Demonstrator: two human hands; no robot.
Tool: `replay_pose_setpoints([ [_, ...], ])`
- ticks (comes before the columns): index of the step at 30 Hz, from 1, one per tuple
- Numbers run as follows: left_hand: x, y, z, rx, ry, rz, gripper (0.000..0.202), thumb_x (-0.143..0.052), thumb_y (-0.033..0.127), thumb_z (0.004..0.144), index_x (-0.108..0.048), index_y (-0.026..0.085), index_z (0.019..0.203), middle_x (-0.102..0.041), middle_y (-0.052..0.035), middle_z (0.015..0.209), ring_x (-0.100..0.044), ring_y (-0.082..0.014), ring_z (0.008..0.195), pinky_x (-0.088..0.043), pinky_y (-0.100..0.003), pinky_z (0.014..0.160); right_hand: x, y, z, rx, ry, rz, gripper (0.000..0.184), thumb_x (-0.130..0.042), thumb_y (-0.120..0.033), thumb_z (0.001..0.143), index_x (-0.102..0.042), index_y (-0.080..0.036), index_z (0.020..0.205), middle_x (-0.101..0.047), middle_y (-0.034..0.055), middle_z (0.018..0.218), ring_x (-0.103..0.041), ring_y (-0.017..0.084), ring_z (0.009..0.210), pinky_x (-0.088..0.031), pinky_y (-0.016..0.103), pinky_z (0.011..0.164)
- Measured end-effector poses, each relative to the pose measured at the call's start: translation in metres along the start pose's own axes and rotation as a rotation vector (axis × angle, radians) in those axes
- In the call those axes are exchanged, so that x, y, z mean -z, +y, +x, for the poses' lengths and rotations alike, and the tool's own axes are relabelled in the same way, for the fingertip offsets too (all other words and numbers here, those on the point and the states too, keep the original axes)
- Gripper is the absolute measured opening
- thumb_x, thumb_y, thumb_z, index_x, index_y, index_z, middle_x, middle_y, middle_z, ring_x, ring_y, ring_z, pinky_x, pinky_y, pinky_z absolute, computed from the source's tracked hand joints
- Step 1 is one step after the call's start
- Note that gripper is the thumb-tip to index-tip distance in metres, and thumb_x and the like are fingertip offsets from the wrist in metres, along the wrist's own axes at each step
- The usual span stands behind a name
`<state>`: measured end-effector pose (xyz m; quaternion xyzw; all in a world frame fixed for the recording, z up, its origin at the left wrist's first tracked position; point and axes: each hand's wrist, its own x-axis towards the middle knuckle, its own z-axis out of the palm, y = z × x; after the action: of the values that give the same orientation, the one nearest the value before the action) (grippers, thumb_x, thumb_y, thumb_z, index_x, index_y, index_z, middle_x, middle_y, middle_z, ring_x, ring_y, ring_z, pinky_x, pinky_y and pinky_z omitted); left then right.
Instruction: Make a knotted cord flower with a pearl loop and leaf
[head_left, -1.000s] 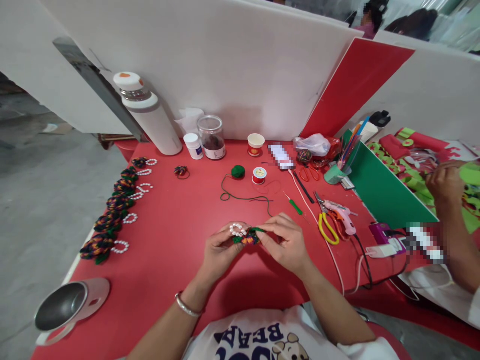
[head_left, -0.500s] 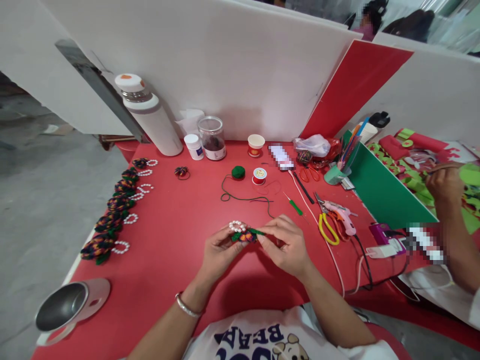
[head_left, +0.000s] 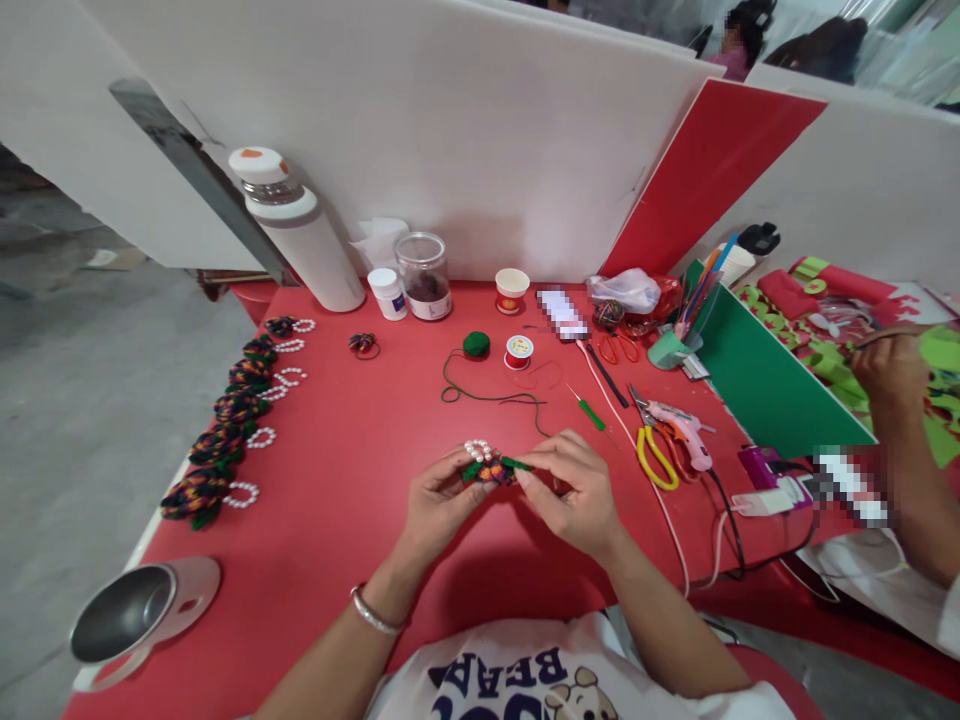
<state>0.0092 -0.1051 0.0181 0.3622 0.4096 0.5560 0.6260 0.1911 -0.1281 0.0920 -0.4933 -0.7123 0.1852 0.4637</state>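
Observation:
Between my hands is a small crocheted piece (head_left: 493,471) in mixed dark colours with green leaves and a loop of white pearl beads (head_left: 478,450). My left hand (head_left: 442,500) pinches its left end, thumb below. My right hand (head_left: 568,492) has thumb and fingers closed on the green leaf at its right end. Green yarn (head_left: 495,398) trails from near my right fingers back to a green yarn ball (head_left: 476,346). Whether a needle or hook sits in my right fingers is hidden. A green-handled crochet hook (head_left: 591,414) lies beyond my right hand.
Several finished crocheted pieces with pearl loops (head_left: 238,405) line the table's left edge. A steel mug (head_left: 191,590) stands front left, a tall flask (head_left: 315,240) behind. Yellow-handled pliers (head_left: 657,458) and a pink glue gun (head_left: 694,440) lie right. A co-worker's hand (head_left: 891,370) is beyond the green divider (head_left: 780,370).
The pearl loop has tipped slightly to the right and looks narrower. Both hands stay in nearly the same place, still holding the crocheted piece.

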Motion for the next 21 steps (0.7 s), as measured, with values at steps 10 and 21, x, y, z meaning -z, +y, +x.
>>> replay_pose_setpoints([
  [10,-0.001,0.007,0.001,-0.042,-0.153,0.076,0.031,-0.086,0.024,0.069,-0.080,0.020,0.099,-0.076,-0.0107,0.109,-0.070,-0.0251,0.103,-0.058,-0.037,0.094,-0.007,0.004,-0.003,-0.113,-0.038,0.203,0.025,-0.067,-0.019,0.086,-0.067,-0.025,0.110,-0.073,0.0062,0.111,-0.069,0.021,0.103,-0.057,0.035,0.090],
  [21,-0.009,0.003,-0.001,0.243,-0.126,-0.148,0.040,-0.090,0.025,0.064,-0.074,0.018,0.100,-0.076,-0.0073,0.095,-0.071,-0.0190,0.079,-0.059,-0.030,0.069,-0.012,0.010,-0.006,-0.125,-0.039,0.103,0.031,-0.074,-0.027,0.085,-0.068,-0.026,0.115,-0.074,0.0051,0.108,-0.069,0.019,0.096,-0.057,0.034,0.089],
])
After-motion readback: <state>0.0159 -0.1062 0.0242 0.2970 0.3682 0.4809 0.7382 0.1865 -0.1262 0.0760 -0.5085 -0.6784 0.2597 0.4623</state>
